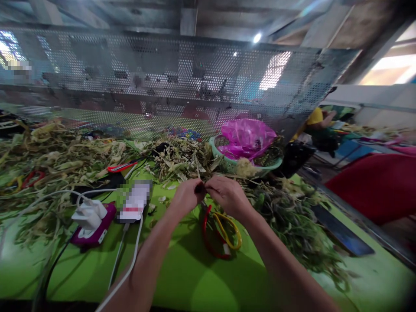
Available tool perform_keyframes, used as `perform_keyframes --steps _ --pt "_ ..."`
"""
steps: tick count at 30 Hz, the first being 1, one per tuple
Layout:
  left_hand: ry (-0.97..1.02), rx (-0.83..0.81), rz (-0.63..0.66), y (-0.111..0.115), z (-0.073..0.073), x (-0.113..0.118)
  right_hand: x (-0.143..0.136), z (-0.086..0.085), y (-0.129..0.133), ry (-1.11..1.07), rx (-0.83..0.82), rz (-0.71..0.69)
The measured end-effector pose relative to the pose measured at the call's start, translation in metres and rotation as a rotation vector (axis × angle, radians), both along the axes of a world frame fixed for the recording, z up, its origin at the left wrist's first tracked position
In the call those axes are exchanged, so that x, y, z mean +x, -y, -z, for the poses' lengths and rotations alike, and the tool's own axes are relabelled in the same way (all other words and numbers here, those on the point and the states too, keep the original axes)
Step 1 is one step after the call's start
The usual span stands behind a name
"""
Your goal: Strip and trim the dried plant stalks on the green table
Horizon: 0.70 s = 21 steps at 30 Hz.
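Observation:
My left hand [187, 196] and my right hand [226, 193] meet above the green table [182, 268]. The fingers of each are pinched together, and whatever lies between them is too small and hidden to make out. Just below the right hand is a pair of scissors [238, 236] with one red and one yellow looped handle; its blades point up under the hands. Beyond my fingertips lies a heap of dried, pale plant stalks and leaves [182, 158]. Greener stems [299, 229] spread beside my right forearm.
A purple power strip [104, 229] with white plugs and a phone [134, 203] with cables lie left. Behind them rests a red cutter knife [121, 167]. A green basket [276, 167] holds a pink plastic bag [248, 136]. A dark phone [342, 229] lies right; a person [316, 119] is beyond.

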<state>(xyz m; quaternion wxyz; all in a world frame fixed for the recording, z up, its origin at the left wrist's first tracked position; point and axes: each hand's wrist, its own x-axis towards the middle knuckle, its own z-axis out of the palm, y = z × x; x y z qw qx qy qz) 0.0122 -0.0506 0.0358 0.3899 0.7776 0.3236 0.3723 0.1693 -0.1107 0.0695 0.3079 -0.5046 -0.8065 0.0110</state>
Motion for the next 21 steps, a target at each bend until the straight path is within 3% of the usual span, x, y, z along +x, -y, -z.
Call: perform_keyframes --steps 5,8,11,14,17,21 --pt "0.242 -0.444 0.271 0.001 -0.008 -0.006 0.016 0.006 -0.01 -0.573 -0.3 0.013" --pt "0.461 -0.691 0.233 0.005 -0.013 -0.005 0.015 0.011 -0.014 -0.792 -0.393 0.014" --pt "0.616 -0.777 0.114 0.005 -0.01 0.001 0.004 0.014 -0.012 -0.727 -0.255 0.063" --pt "0.595 -0.642 -0.041 -0.001 -0.003 0.007 -0.01 0.014 -0.005 -0.447 -0.034 0.145" --pt "0.387 -0.321 -0.221 -0.003 0.002 0.01 -0.021 0.015 0.0 -0.201 0.084 0.225" --pt "0.12 0.166 -0.383 0.008 0.004 0.012 -0.024 0.019 0.0 -0.231 0.049 0.251"
